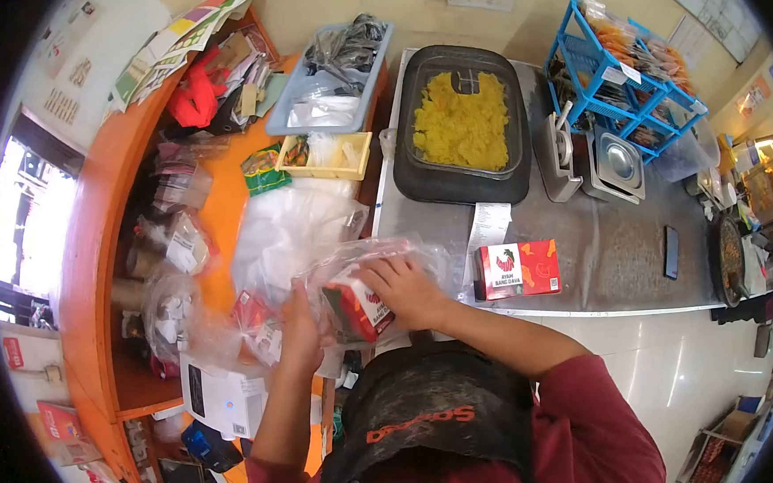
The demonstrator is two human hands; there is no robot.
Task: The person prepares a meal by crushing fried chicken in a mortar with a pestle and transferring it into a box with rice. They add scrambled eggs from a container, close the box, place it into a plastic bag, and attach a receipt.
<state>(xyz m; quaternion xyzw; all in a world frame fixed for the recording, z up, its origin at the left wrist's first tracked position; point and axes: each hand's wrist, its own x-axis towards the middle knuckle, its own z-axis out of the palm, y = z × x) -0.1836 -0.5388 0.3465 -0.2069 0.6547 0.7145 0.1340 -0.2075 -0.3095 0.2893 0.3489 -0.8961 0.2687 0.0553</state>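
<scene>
A red and white food box point(361, 307) sits inside a clear plastic bag point(352, 263) that I hold over the counter edge. My right hand point(404, 286) grips the top of the box through the bag opening. At the bag's left side, my left hand point(300, 322) pinches the plastic. A second, matching red box point(519, 270) lies on the grey steel counter point(600, 255) just right of my hands, with a paper receipt point(488, 226) behind it.
A black tray of yellow rice point(462, 123) stands at the back. A blue wire rack point(624, 68) of packets and a steel container point(619, 163) are at the right. A phone point(671, 251) lies near the counter edge. Bags and boxes crowd the orange shelf point(225, 207) on the left.
</scene>
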